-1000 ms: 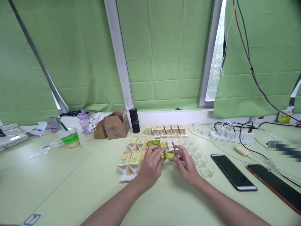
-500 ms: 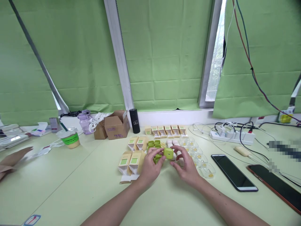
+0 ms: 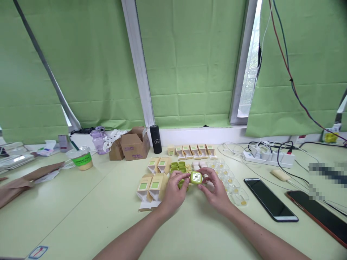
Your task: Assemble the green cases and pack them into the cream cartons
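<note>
Between my left hand (image 3: 176,186) and my right hand (image 3: 214,185) is a small rounded-square green plastic case (image 3: 196,177), gripped by the fingertips of both. Its upward face looks white and shiny, with a small dark mark in the middle. More green square pieces (image 3: 182,164) stand just behind my left hand, partly covered by it. White square pieces (image 3: 199,165) sit behind my right hand. To the right of that hand are several clear plastic covers (image 3: 240,196) with yellow spots. Open cardboard boxes with green labels (image 3: 155,186) stand left of my left hand.
A row of small open boxes (image 3: 195,151) stands farther back, near a black bottle (image 3: 155,139) and a brown carton (image 3: 135,144). Two phones (image 3: 271,199) and a power strip (image 3: 268,158) with cables lie right. Another person's hand (image 3: 45,171) is at far left, by a drink cup (image 3: 81,159).
The green case has tilted in my fingers, and its face now looks white and shiny instead of plain green. At the left, the other person's hand has reached farther right.
</note>
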A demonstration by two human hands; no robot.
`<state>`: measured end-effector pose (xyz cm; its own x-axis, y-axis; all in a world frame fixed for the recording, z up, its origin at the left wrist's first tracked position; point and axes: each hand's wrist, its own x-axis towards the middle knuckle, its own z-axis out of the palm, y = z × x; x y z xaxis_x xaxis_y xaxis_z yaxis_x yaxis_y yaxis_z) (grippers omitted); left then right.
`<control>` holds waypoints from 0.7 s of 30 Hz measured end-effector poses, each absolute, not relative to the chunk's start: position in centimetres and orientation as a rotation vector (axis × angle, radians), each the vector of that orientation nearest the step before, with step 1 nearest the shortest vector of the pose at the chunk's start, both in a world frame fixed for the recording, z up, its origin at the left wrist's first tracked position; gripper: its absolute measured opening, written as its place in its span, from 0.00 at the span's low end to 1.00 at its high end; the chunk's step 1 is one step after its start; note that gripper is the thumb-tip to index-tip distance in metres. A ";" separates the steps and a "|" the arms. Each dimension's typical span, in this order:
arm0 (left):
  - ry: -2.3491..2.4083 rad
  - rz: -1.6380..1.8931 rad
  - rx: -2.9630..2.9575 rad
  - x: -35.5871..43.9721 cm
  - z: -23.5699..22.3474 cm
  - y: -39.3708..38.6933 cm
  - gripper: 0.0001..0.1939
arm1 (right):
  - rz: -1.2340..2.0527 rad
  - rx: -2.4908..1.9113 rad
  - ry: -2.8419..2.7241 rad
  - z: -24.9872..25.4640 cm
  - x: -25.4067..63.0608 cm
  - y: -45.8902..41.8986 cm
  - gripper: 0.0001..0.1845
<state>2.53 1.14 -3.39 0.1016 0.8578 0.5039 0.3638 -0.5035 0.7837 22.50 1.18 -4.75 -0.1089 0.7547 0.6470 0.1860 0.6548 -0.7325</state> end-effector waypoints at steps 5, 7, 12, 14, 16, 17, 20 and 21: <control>1.200 1.438 2.091 2.3 -3.2 1.1 0.14 | 0.623 -0.753 -1.641 -4.9 22.4 1.1 0.23; 1.194 1.411 2.185 2.1 -3.0 1.1 0.14 | 0.630 -0.743 -1.636 -5.0 22.4 1.2 0.23; 1.123 1.357 2.380 1.6 -2.9 1.1 0.21 | 0.687 -0.744 -1.612 -4.8 22.5 1.1 0.25; 1.097 1.319 2.430 1.6 -3.0 1.1 0.26 | 0.709 -0.744 -1.615 -4.7 22.5 1.0 0.25; 1.085 1.281 2.467 1.6 -3.0 1.0 0.29 | 0.729 -0.745 -1.624 -4.7 22.5 1.0 0.26; 1.084 1.267 2.483 1.6 -2.9 1.0 0.30 | 0.737 -0.744 -1.628 -4.7 22.5 0.9 0.26; 1.086 1.225 2.541 1.6 -2.8 0.8 0.30 | 0.748 -0.755 -1.638 -4.7 22.3 0.9 0.26; 1.085 1.211 2.564 1.6 -2.7 0.7 0.31 | 0.746 -0.764 -1.641 -4.7 22.3 0.9 0.25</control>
<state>1.63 0.68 -2.70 0.4280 0.6441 0.6339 0.5601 -0.7396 0.3733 22.30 0.86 -4.71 -0.1674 0.8033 0.5715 0.0972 0.5904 -0.8013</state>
